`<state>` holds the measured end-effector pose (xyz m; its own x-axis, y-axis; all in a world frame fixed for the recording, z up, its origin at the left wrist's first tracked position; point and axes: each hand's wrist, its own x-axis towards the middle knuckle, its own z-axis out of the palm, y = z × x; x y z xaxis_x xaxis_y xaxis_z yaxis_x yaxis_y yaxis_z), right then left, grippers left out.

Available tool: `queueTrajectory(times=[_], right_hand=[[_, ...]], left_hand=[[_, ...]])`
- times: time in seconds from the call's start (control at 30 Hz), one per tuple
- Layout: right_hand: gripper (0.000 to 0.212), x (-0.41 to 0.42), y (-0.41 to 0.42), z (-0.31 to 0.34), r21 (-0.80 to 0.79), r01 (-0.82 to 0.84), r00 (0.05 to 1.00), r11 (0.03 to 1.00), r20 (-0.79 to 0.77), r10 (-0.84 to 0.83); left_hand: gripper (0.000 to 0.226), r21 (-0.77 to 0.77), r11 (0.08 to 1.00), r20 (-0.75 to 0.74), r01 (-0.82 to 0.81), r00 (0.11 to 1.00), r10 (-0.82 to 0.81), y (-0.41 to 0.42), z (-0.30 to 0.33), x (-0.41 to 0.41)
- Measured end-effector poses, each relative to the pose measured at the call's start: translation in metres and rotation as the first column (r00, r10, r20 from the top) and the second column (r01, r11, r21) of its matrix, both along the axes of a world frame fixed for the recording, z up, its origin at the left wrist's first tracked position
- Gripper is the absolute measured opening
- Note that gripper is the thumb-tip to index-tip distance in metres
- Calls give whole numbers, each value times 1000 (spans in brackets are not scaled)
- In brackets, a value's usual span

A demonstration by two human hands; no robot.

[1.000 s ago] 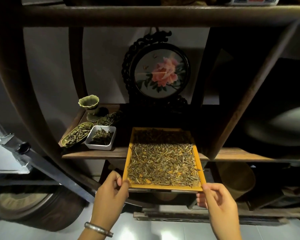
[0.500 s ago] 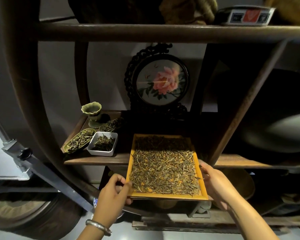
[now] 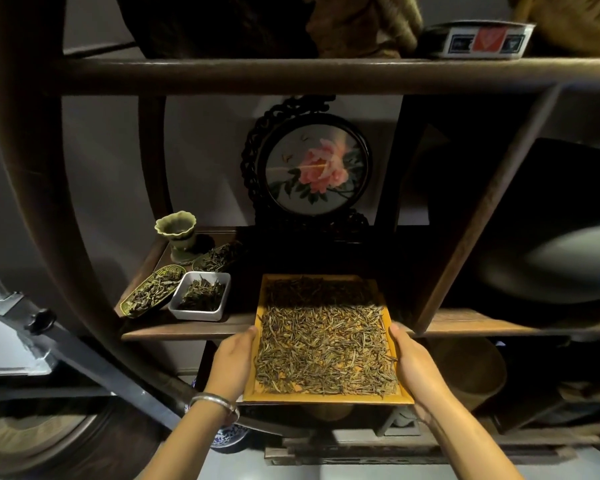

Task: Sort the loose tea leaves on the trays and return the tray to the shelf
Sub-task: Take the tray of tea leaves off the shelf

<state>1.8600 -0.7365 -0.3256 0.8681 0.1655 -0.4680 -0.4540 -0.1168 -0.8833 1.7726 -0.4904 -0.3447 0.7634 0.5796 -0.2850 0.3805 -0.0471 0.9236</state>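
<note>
A yellow rectangular tray spread with loose tea leaves lies half on the dark wooden shelf, its near half sticking out over the edge. My left hand grips the tray's left side, with fingers under it. Along the tray's right side my right hand holds the rim, thumb on top. The far end of the tray sits in shadow under the shelf's upper board.
Left of the tray stand a white square dish of tea, an oval green dish of leaves and a green fluted cup. A round framed flower picture stands behind. A slanted wooden post borders the right.
Both hands have shifted from the tray's near corners to its long sides. The tray now reaches a little further out from the shelf.
</note>
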Motion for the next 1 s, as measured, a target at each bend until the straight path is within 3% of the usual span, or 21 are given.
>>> queueTrajectory(times=[0.33, 0.63, 0.9, 1.0], right_hand=[[38, -12, 2, -1, -18, 11, 993, 1000, 121, -8], [42, -16, -8, 2, 6, 15, 987, 1000, 159, -16], [39, -50, -12, 3, -45, 235, 959, 971, 176, -224], [41, -82, -5, 3, -92, 382, 904, 919, 241, -352]], left_hand=[[43, 22, 999, 149, -41, 988, 38, -3, 6, -22], [43, 39, 999, 166, -28, 986, 21, -9, 13, -24], [35, 48, 985, 155, 163, 973, -168, -1, 18, -15], [35, 72, 957, 153, 279, 946, -287, 6, 22, -16]])
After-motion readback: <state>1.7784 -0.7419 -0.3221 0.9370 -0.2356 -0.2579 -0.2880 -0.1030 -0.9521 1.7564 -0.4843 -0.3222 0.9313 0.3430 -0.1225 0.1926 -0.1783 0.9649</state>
